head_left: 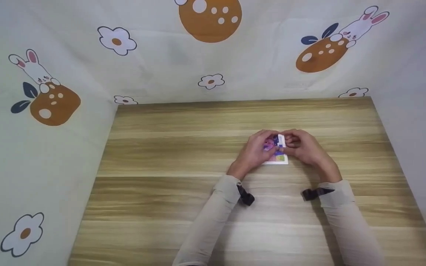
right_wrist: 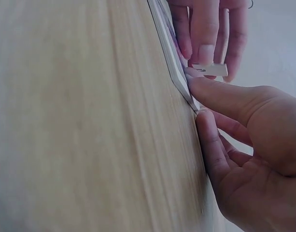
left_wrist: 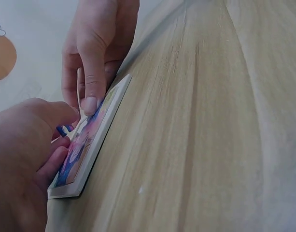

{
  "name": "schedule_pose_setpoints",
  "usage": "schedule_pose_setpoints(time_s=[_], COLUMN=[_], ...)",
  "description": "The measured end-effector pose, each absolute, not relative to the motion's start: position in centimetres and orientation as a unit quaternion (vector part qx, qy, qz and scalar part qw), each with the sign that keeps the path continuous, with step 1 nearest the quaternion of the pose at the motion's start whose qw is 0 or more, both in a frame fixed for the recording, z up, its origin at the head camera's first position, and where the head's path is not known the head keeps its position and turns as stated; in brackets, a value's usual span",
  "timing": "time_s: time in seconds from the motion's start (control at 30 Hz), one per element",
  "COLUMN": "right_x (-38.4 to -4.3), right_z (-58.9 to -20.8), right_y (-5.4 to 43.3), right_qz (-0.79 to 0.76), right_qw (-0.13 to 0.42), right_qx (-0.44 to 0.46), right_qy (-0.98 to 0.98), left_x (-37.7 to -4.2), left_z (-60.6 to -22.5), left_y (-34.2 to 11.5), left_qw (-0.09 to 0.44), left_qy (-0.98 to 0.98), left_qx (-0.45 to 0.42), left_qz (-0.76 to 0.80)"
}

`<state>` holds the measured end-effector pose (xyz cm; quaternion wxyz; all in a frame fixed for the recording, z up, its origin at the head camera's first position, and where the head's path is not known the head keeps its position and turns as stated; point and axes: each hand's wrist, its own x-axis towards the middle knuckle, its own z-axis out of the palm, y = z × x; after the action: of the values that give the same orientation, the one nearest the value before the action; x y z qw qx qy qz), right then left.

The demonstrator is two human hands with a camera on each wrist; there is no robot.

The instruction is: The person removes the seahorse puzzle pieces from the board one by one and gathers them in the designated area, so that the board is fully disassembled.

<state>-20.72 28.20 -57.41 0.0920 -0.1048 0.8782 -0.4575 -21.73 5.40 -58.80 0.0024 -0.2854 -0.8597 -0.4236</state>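
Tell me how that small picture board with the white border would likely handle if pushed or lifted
The picture board looks stiff, since its edges run straight. It's probably light, being thin. Its flat shape suggests sliding rather than rolling.

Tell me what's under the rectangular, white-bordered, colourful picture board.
Light-brown wood-grain tabletop shows along the near edge of the picture board. Directly beneath, the board covers the surface, so whether anything else lies there cannot be seen.
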Motion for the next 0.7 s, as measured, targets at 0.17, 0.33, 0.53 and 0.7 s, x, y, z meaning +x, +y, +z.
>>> schedule_pose_setpoints(time_s=[0.17, 0.33, 0.53, 0.7], right_x=[-20.9, -21.0, -20.9, -20.9], right_z=[-57.6, -57.8, -57.8, -57.8], right_y=[28.1, 28.1, 28.3, 28.2], right_qz=[-0.451, -0.452, -0.452, -0.455], right_qw=[0.093, 0.094, 0.096, 0.1], right_qx=[-0.106, -0.105, -0.101, -0.101], right_qy=[0.881, 0.881, 0.881, 0.879], left_x=[-21.3, -20.8, -20.8, -20.9], left_z=[-59.0, -59.1, -59.5, -59.7], left_y=[4.6, 3.3, 1.5, -0.1], left_qw=[0.034, 0.068, 0.084, 0.091], left_qy=[-0.854, -0.859, -0.865, -0.868], left_qx=[-0.283, -0.266, -0.248, -0.23], left_qz=[-0.435, -0.433, -0.428, -0.432])
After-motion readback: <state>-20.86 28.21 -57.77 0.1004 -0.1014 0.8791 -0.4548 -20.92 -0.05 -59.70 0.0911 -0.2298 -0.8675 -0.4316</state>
